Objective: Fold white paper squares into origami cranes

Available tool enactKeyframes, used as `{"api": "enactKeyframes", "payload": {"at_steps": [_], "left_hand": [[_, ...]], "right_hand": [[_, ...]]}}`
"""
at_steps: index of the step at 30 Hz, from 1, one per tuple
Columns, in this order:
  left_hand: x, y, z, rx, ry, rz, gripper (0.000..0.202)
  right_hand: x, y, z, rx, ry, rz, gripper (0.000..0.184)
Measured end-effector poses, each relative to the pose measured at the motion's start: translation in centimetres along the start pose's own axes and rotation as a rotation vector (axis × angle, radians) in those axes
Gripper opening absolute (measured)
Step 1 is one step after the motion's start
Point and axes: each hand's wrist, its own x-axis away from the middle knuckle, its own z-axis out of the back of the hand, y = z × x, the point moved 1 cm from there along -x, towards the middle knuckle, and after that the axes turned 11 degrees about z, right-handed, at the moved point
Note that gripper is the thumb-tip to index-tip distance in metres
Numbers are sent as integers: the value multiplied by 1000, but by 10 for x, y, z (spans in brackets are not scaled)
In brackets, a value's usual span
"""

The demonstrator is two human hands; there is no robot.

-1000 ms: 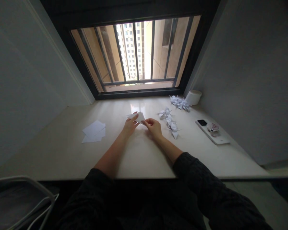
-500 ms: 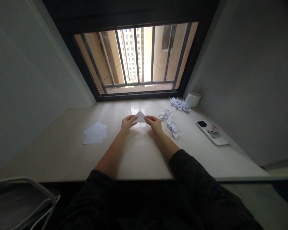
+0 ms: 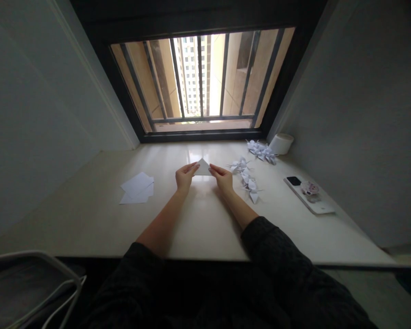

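A folded sheet of white paper [image 3: 202,168], triangular with its tip pointing toward the window, is held up above the sill between both hands. My left hand [image 3: 185,176] pinches its left corner, thumb on the near face. At the right corner, my right hand [image 3: 222,177] grips it the same way. Just right of that hand lies a row of folded white paper cranes [image 3: 245,176]. A second cluster of paper cranes [image 3: 262,151] sits farther back. Loose white paper sheets [image 3: 137,187] overlap on the left side.
All of this is on a pale glossy windowsill [image 3: 99,219]. A phone [image 3: 310,196] with a round grip lies at right. The white roll [image 3: 281,143] stands in the back right corner. A barred window [image 3: 205,82] is behind; a pale metal frame [image 3: 37,257] shows at lower left.
The view has shifted slightly, so the sill's right-hand things appear farther right. Both hands keep hold of the folded paper, with little visible change in its shape.
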Motion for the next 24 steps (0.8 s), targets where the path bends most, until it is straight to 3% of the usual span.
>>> {"api": "enactKeyframes", "payload": {"at_steps": [10,24], "left_hand": [[0,-4,0,-53,-16,-20,42],[5,-4,-3,-53,-7,0,41]], "right_hand": [[3,-10,-2,98,-83,36,43],[7,-12,-6,-18,-36,22,41]]}}
